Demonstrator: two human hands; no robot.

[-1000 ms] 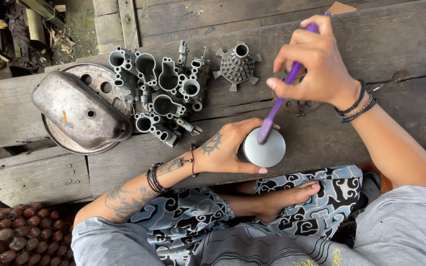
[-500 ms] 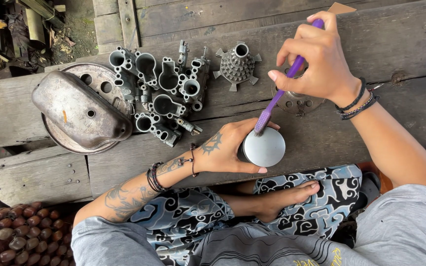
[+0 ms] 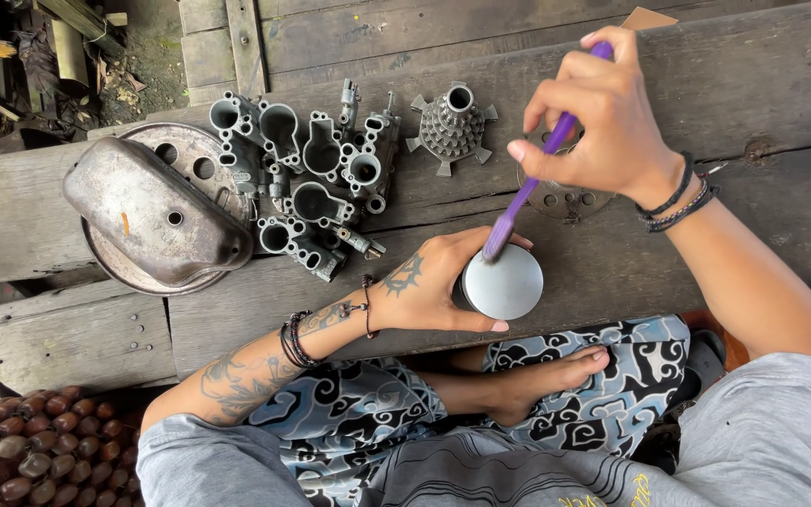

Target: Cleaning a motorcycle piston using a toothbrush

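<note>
My left hand is wrapped around a round grey metal part with a flat face, holding it on the wooden planks. My right hand grips a purple brush from above. The brush's lower end touches the upper left edge of the metal part's face. Both wrists carry dark bracelets.
Several grey metal engine castings lie clustered to the left. A dented metal cover rests on a round plate. A finned conical part and a flat perforated disc sit behind. Brown seeds are piled bottom left.
The brush tip has moved from the middle of the metal part's face to its upper left edge. My left hand keeps the part in place.
</note>
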